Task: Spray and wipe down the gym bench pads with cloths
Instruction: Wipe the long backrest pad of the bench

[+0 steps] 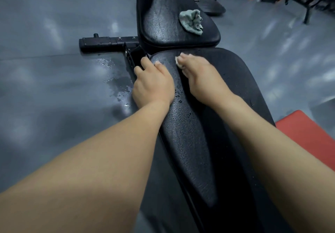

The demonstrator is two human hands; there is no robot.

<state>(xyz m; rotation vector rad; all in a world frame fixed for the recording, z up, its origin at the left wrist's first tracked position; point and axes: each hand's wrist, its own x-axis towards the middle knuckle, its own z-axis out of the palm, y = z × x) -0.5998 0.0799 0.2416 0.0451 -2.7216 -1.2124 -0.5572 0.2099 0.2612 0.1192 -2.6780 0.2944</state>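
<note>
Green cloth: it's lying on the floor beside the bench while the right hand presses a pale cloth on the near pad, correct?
No. The green cloth lies crumpled on the far pad, not on the floor; the head view shows it. The right hand does press a pale cloth on the near pad.

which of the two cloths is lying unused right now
The crumpled grey-green cloth on the far pad, touched by neither hand. The white cloth is held by the right hand against the near pad.
</note>
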